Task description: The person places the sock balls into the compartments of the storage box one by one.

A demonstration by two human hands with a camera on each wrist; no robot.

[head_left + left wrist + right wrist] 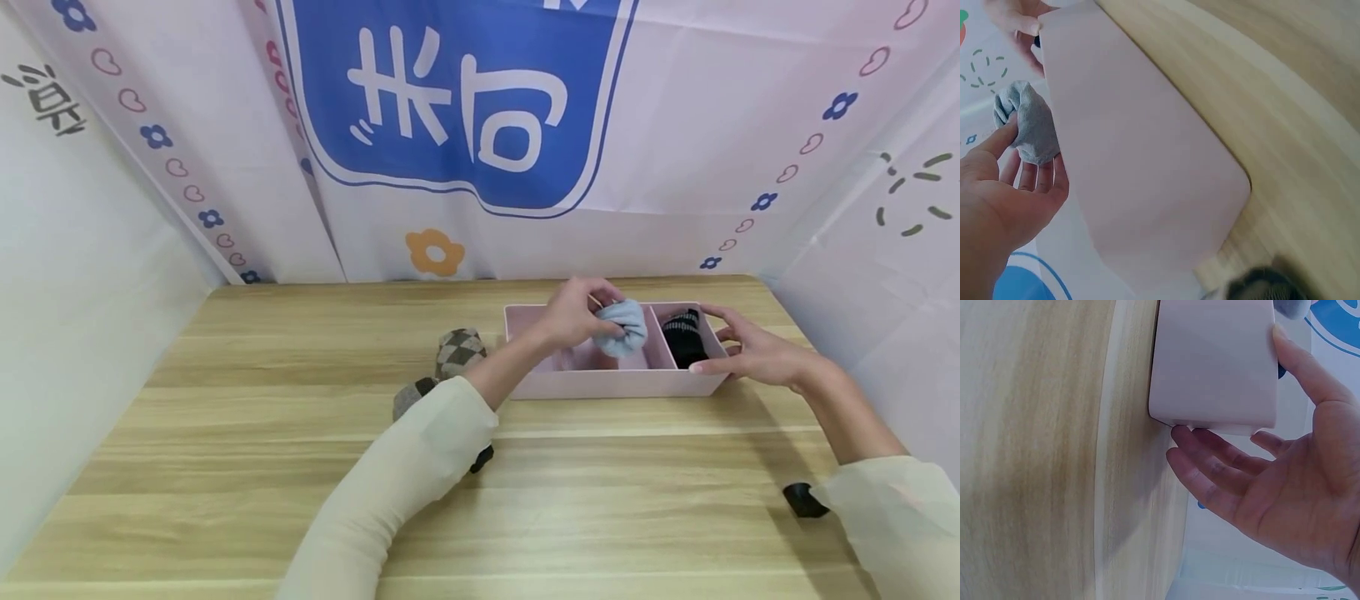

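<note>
My left hand (576, 315) pinches a light blue-grey rolled sock (628, 327) between thumb and fingers, over the larger left compartment of a pink divided box (607, 385). In the left wrist view the rolled sock (1035, 128) shows beside the box's upper edge, thumb on one side and fingertips beneath. My right hand (765, 354) holds the box's right end, its thumb at the front rim and its fingers along the end wall. A black rolled sock (684, 346) with pale stripes lies in the small right compartment, behind the divider.
Left of the box sit a brown argyle rolled sock (459, 353) and a grey-and-black one (411, 398), partly behind my left sleeve. A small black item (483, 458) peeks out by that sleeve. Another black object (804, 501) lies by my right sleeve. Printed cloth hangs behind the table.
</note>
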